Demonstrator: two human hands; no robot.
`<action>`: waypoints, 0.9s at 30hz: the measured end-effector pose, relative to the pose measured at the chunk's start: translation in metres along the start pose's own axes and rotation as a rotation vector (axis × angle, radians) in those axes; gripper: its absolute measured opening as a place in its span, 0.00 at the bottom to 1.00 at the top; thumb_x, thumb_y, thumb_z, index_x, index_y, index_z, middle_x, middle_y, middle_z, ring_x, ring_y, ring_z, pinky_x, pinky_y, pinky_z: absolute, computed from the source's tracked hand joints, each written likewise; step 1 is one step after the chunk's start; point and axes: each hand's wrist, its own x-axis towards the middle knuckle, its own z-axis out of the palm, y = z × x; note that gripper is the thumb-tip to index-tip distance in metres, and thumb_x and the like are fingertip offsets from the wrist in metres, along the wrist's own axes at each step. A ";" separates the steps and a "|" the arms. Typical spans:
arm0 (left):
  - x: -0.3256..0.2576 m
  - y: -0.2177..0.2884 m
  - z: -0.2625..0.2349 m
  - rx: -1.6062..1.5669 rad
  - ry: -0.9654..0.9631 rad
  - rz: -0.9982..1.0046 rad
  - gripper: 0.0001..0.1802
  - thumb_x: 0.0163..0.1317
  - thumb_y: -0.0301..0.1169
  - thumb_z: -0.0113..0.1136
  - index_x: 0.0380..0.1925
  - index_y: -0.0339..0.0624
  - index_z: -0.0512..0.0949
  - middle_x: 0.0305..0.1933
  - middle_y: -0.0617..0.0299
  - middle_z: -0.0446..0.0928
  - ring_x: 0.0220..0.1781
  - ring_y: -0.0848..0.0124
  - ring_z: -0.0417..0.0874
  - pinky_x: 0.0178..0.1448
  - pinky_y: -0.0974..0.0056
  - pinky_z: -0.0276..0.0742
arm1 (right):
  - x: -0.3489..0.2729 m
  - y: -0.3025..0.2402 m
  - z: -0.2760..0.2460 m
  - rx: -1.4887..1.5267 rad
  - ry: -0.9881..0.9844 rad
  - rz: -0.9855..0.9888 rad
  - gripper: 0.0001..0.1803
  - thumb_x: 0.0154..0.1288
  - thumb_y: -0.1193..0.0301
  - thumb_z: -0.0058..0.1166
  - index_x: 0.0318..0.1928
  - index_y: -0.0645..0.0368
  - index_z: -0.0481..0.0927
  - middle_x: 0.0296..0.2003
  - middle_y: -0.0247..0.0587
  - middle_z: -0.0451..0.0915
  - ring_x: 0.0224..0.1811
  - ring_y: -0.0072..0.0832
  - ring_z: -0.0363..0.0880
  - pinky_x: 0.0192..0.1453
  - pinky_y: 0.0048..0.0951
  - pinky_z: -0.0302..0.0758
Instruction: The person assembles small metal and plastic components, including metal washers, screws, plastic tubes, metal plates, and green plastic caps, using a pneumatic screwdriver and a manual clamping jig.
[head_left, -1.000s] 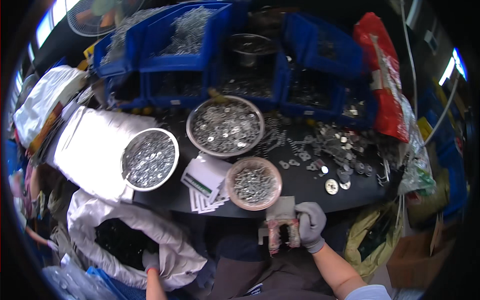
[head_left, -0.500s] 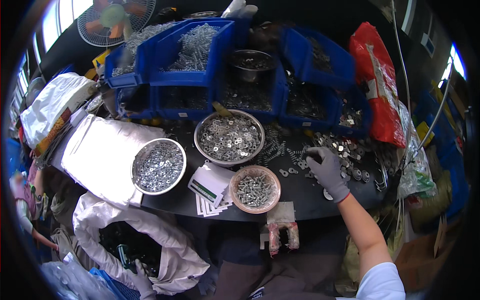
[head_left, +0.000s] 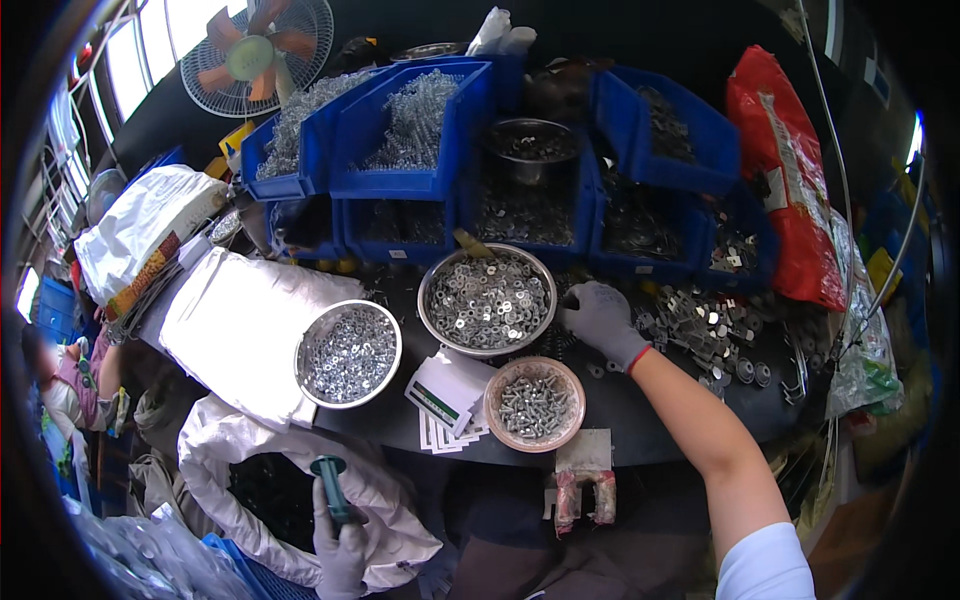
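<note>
My gloved left hand (head_left: pixel 343 560) holds a dark green flanged plastic spool (head_left: pixel 334 490), raised over the opening of a white sack (head_left: pixel 395 530) of dark parts. My gloved right hand (head_left: pixel 606 322) is low over the table, just right of a steel bowl (head_left: pixel 426 322) heaped with washers. Its fingers are bent together near small coil springs (head_left: pixel 566 350), which it partly covers; whether anything is between them cannot be seen. In front, a pinkish bowl (head_left: pixel 578 428) contains screws. Another steel bowl (head_left: pixel 300 370) to the left is full of small nuts.
Blue bins (head_left: pixel 395 184) of springs and metal parts are stacked at the back. Loose metal pieces (head_left: pixel 712 330) lie right of my hand. White cards (head_left: pixel 446 385) lie between the bowls, and a taped metal fixture (head_left: pixel 584 452) juts from the front edge. A red sack (head_left: pixel 785 190) stands right.
My left hand has come up out of the white sack with the green spool. My right hand has moved left from the loose metal parts toward the washer bowl. The view has shifted slightly.
</note>
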 end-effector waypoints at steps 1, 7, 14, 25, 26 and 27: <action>-0.003 0.005 0.010 -0.105 -0.017 -0.022 0.55 0.63 0.55 0.68 0.79 0.39 0.51 0.35 0.67 0.76 0.27 0.82 0.70 0.31 0.77 0.67 | 0.003 -0.004 0.002 -0.032 -0.013 0.046 0.18 0.59 0.54 0.59 0.41 0.54 0.88 0.45 0.49 0.84 0.53 0.44 0.82 0.56 0.44 0.77; 0.020 0.038 0.075 -0.208 -0.180 0.149 0.53 0.64 0.51 0.70 0.77 0.36 0.53 0.60 0.57 0.75 0.51 0.74 0.78 0.53 0.67 0.78 | 0.007 0.004 0.007 -0.092 0.042 -0.105 0.17 0.55 0.56 0.60 0.38 0.54 0.88 0.41 0.48 0.86 0.48 0.45 0.85 0.52 0.45 0.79; 0.058 0.087 0.167 -0.247 -0.290 0.303 0.38 0.65 0.23 0.61 0.74 0.40 0.59 0.55 0.60 0.75 0.51 0.76 0.77 0.54 0.69 0.76 | -0.034 0.033 -0.013 0.179 -0.049 0.034 0.16 0.51 0.58 0.63 0.34 0.57 0.86 0.32 0.45 0.85 0.40 0.41 0.86 0.47 0.40 0.80; 0.053 0.132 0.269 -0.246 -0.312 0.235 0.23 0.62 0.24 0.64 0.58 0.35 0.75 0.47 0.57 0.82 0.48 0.74 0.82 0.55 0.65 0.78 | -0.188 -0.033 -0.074 0.862 0.602 -0.179 0.06 0.54 0.76 0.67 0.28 0.64 0.82 0.36 0.46 0.84 0.39 0.33 0.83 0.45 0.31 0.77; 0.048 0.130 0.275 -0.300 -0.330 0.178 0.24 0.61 0.24 0.66 0.58 0.34 0.75 0.49 0.55 0.82 0.48 0.71 0.82 0.55 0.64 0.78 | -0.193 -0.030 -0.076 0.934 0.602 -0.167 0.06 0.54 0.75 0.67 0.29 0.65 0.83 0.36 0.46 0.84 0.39 0.33 0.83 0.45 0.31 0.77; 0.045 0.129 0.279 -0.222 -0.320 0.204 0.24 0.61 0.24 0.66 0.58 0.34 0.75 0.49 0.55 0.82 0.48 0.71 0.83 0.54 0.64 0.79 | -0.195 -0.026 -0.077 0.973 0.613 -0.148 0.06 0.55 0.75 0.67 0.29 0.65 0.83 0.36 0.46 0.84 0.40 0.33 0.83 0.46 0.31 0.77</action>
